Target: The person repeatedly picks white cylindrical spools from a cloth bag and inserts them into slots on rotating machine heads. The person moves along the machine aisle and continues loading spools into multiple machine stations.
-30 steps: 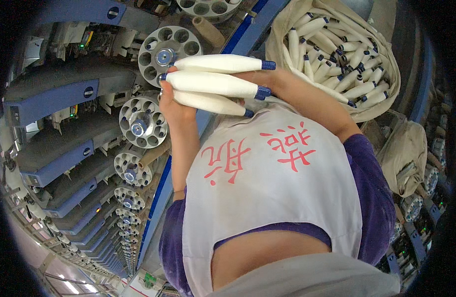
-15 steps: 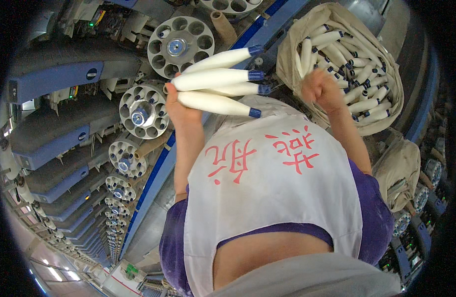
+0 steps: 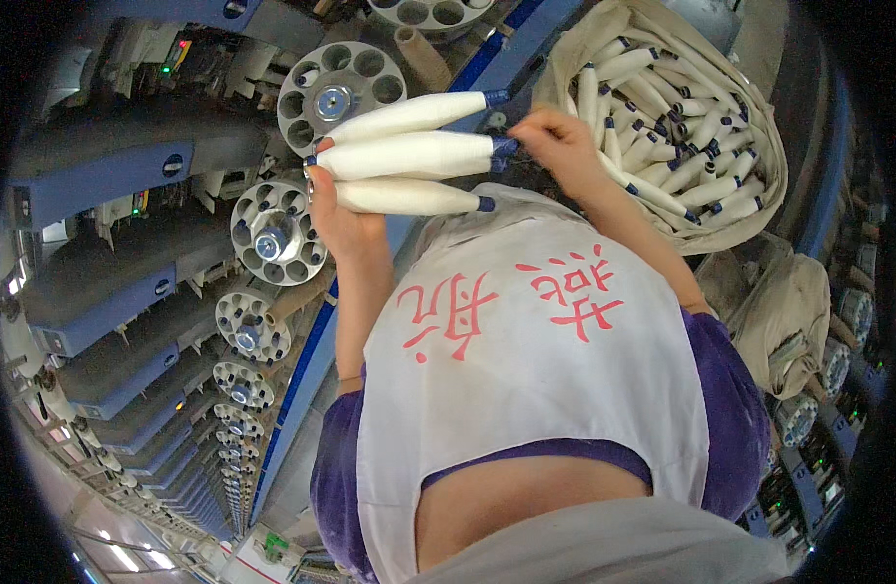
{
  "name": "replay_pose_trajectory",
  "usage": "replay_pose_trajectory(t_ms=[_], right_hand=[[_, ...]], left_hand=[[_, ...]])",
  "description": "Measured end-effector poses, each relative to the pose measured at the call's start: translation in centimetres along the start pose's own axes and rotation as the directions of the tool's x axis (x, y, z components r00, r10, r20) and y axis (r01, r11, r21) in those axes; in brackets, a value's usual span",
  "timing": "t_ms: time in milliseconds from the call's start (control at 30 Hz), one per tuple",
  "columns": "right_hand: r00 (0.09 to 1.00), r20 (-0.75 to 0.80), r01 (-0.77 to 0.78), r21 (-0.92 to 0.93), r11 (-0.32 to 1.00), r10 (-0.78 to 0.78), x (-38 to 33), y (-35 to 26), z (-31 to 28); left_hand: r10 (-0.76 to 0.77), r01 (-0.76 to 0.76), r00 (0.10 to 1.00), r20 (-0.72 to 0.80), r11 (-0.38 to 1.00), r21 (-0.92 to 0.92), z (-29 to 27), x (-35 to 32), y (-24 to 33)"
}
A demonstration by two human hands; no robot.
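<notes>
My left hand [image 3: 346,224] is closed around the narrow ends of several white yarn bobbins [image 3: 409,154]. They fan out toward the right, with their blue butt ends pointing away from that hand. At the blue end of the middle bobbin, my right hand [image 3: 565,151] has its fingertips pinched together. Whether a thread or only the bobbin's tip is between them, I cannot tell. Right of that hand stands an open beige cloth sack [image 3: 735,238], full of loose bobbins [image 3: 681,146] with dark blue ends.
Round bobbin magazines with holes, such as the near one [image 3: 333,102], line the left side in a long row. Machine housings [image 3: 98,195] with blue panels stand behind them. A brown tube [image 3: 424,58] lies near the blue rail [image 3: 317,331]. Another cloth bag [image 3: 784,326] hangs at right.
My right hand has moved left, from the sack's edge to the blue ends of the held bobbins. My left hand and its bobbins have shifted slightly left.
</notes>
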State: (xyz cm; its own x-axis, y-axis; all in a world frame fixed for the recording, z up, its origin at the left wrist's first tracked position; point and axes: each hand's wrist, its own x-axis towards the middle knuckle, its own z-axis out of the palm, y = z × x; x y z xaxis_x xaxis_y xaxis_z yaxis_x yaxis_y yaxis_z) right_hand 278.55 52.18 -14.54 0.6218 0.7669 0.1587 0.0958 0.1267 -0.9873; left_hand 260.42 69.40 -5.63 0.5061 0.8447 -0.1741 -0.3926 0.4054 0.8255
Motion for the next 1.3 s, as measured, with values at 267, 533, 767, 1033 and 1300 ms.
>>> replay_pose_trajectory(t_ms=[267,533,767,1033,1300], right_hand=[[0.919,0.393,-0.266,0.61,0.746,0.006,2.2,-6.5,-4.1],[0.72,0.313,0.684,-0.474,0.554,-0.62,2.8,-3.9,6.7],[0.94,0.3,0.341,-0.846,0.409,-0.163,-2.2,2.4,-5.5],[0.012,-0.941,-0.229,0.327,0.917,0.339,-14.9,-1.1,-42.0],[0.781,0.601,-0.306,0.13,0.943,0.171,8.5,-3.6,-3.6]], left_hand=[[-0.117,0.073,0.931,-0.345,0.988,-0.137,-1.8,2.8,-1.4],[-0.178,0.137,0.954,-0.243,0.975,-0.176,0.5,3.4,-3.7],[-0.154,0.123,0.971,-0.186,0.978,-0.167,0.8,3.1,-3.2],[0.005,-0.021,0.98,-0.196,0.997,-0.078,0.4,2.8,0.4],[-0.194,0.193,0.981,0.006,0.974,-0.117,-1.3,4.0,-1.6]])
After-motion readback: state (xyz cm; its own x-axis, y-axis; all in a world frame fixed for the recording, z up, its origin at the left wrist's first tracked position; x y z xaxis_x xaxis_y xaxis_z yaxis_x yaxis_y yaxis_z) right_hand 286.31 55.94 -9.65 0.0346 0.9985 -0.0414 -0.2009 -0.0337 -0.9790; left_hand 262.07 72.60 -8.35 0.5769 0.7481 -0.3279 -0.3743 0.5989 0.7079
